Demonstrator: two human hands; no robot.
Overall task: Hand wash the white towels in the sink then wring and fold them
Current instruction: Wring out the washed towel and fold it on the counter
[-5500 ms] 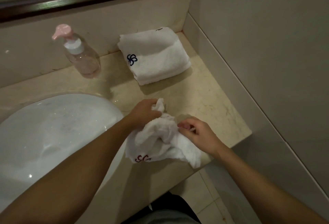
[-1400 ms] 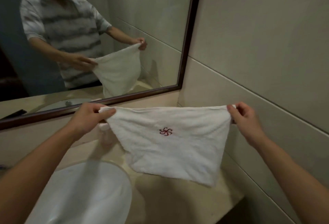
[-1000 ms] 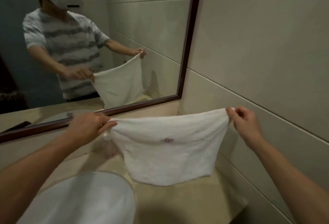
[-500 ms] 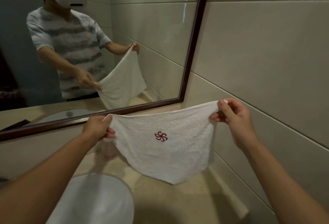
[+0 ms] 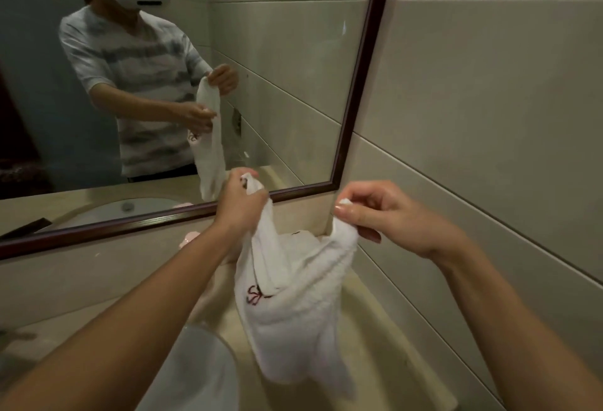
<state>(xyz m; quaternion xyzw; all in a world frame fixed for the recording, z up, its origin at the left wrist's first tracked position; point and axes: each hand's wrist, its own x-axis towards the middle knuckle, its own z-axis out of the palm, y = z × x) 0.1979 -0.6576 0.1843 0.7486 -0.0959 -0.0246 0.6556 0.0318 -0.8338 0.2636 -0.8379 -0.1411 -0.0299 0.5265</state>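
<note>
i had the mirror [image 5: 228,84] above and beyond both hands, its dark frame [image 5: 362,84] running down just past my left knuckles, and the tiled wall [image 5: 489,84] beyond my right hand. below my left forearm sat the pale rim of the sink [image 5: 202,374], and the beige counter [image 5: 385,338] lay under both hands.

the white towel [image 5: 293,312] hung in the air between my hands, above the counter and touching nothing else that i could see. it was terry cloth with a red embroidered emblem [image 5: 256,294] low on the side nearer my left hand, and it sagged in a deep pouch with one flap drooping over the emblem.

my left hand [image 5: 241,205] had its fingers curled round one bunched top corner, clamped on it. my right hand [image 5: 385,218] pinched the other top corner between thumb and fingertips, the two hands near but apart.

i judged the cloth soft, limp and light, perhaps damp and a little heavier for it, not slippery, not fragile. it would take any shape, so i reckoned the corners were the places to hold for a clean fold, edges matched
</note>
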